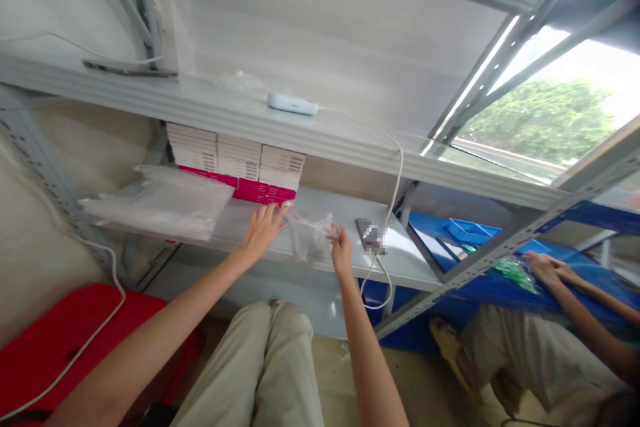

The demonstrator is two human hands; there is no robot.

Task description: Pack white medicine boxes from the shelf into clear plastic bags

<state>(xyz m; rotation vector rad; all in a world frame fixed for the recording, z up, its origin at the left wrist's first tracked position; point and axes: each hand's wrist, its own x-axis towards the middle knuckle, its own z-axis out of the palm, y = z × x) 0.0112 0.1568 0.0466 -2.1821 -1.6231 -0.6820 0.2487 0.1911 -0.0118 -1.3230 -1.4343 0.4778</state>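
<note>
Bag (311, 235) on shelf (330, 210), just right of boxes (240, 167). Left hand (263, 227) flat, fingers spread, touching bag's left edge beside boxes; right hand (341, 245) pinching bag's right corner. Risk: thin film could tear or slip off shelf edge if tugged. Phone (369, 235) cable (395, 180) close right, snag possible.

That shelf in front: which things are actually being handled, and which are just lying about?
In hand:
- small clear plastic bag, pinched by the right hand
- left hand by the pink and white boxes

Lying about:
- large plastic bag
- phone on white cable
- blue bin
- red stool
</note>
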